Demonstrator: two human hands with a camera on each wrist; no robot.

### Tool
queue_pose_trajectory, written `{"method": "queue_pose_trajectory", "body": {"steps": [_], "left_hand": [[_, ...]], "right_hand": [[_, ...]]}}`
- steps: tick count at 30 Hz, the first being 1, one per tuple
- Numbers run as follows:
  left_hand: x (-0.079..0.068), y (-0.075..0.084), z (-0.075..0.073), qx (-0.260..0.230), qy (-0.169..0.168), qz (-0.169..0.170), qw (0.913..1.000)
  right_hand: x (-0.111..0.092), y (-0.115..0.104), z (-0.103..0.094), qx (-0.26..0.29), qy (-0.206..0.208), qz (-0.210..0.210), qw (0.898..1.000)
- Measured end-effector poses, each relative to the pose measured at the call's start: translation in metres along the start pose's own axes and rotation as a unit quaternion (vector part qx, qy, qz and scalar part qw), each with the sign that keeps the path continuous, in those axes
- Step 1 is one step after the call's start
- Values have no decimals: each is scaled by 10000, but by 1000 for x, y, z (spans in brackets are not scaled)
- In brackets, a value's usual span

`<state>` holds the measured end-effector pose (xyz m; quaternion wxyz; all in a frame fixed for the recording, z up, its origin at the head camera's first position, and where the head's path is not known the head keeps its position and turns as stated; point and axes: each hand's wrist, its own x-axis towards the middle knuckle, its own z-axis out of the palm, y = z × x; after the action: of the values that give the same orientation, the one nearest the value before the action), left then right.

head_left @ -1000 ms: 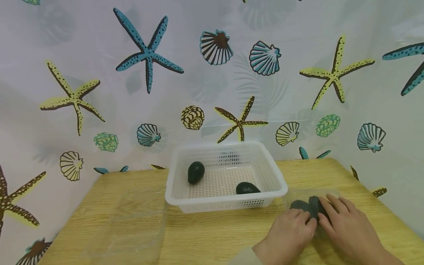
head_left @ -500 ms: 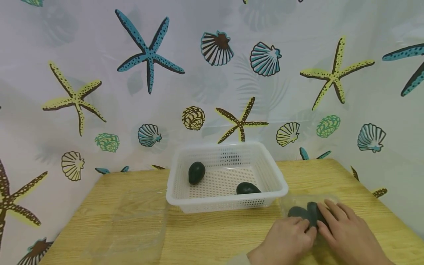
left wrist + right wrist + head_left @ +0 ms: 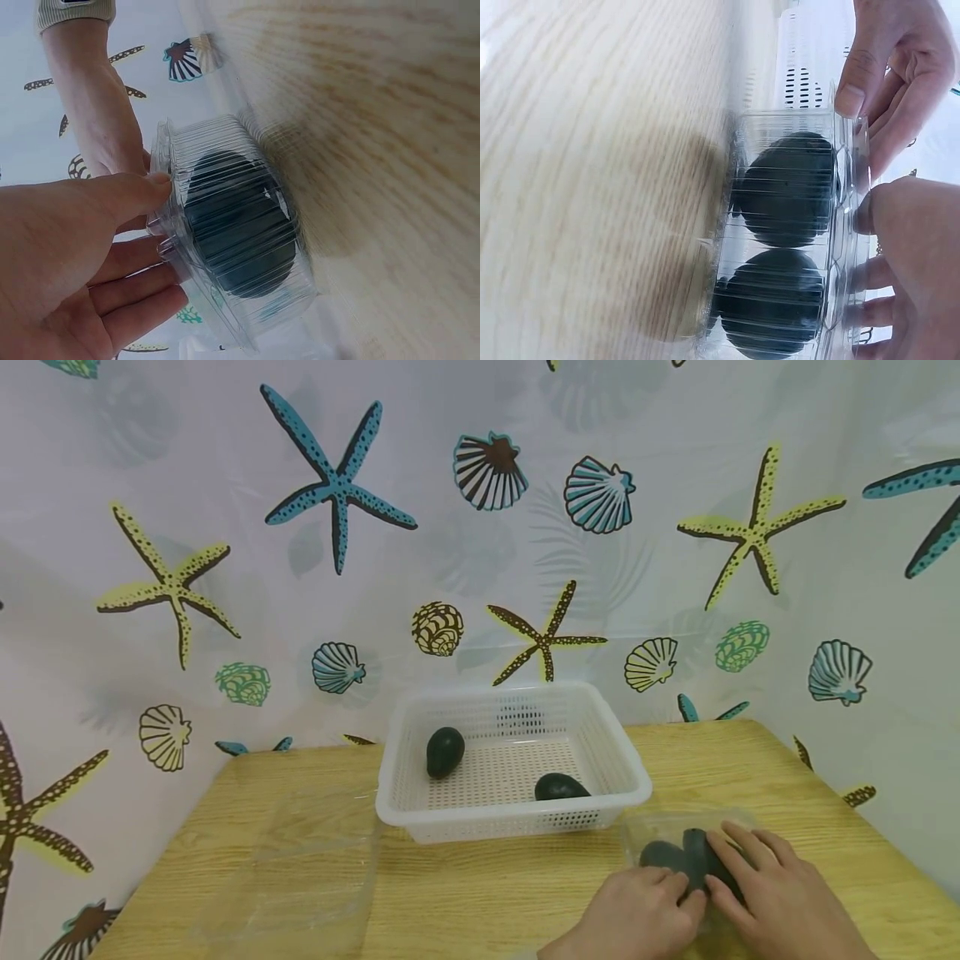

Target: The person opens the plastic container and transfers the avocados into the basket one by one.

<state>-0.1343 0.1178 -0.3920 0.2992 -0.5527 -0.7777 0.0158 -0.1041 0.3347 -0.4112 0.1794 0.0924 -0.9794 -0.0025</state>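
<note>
A clear plastic clamshell box (image 3: 675,827) stands on the table at the right, with several dark green avocados (image 3: 663,856) inside, seen through its ribbed wall in both wrist views. My left hand (image 3: 637,910) pinches the near rim of the box; in the left wrist view its thumb (image 3: 154,187) lies on the rim with the fingers behind the lid. Beside it, my right hand (image 3: 780,893) lies over the right part of the lid, fingers extended and pressing on top, the thumb toward the left hand. Part of the box is hidden beneath both hands.
A white perforated plastic basket (image 3: 510,814) stands at the back middle, holding an avocado (image 3: 446,752) at its left and another avocado (image 3: 560,786) near its front wall. Another transparent plastic container (image 3: 300,868) lies at the left. A patterned curtain (image 3: 480,552) hangs behind the table.
Both hands and the box of avocados have shifted a little toward me and to the left. The basket and the container at the left stay in place.
</note>
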Motion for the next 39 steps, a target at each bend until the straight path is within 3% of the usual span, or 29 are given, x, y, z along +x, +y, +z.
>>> {"method": "queue_pose_trajectory", "body": {"steps": [3, 7, 12, 18, 25, 32, 39], "left_hand": [[-5, -1, -3, -215, -60, 10, 9997], [-11, -1, -6, -425, -88, 5, 9991], [-20, -1, -7, -315, 225, -27, 9992], [-31, -3, -11, -252, 157, -32, 9996], [-47, -9, -15, -315, 236, -97, 9992], [-60, -13, -19, -312, 404, -179, 9985], [-73, -17, -24, -286, 229, -310, 9988]], "right_hand": [[0, -3, -1, 37, -171, 84, 9998], [0, -6, -2, 39, -106, -1, 9999], [1, -12, -2, 153, 41, -83, 9998], [1, -18, -2, 468, 84, -205, 9987], [2, -23, 1, 529, 640, -643, 9945], [2, -30, 6, 717, 778, -780, 9913], [1, -39, 7, 933, 1003, -1081, 9847]]}}
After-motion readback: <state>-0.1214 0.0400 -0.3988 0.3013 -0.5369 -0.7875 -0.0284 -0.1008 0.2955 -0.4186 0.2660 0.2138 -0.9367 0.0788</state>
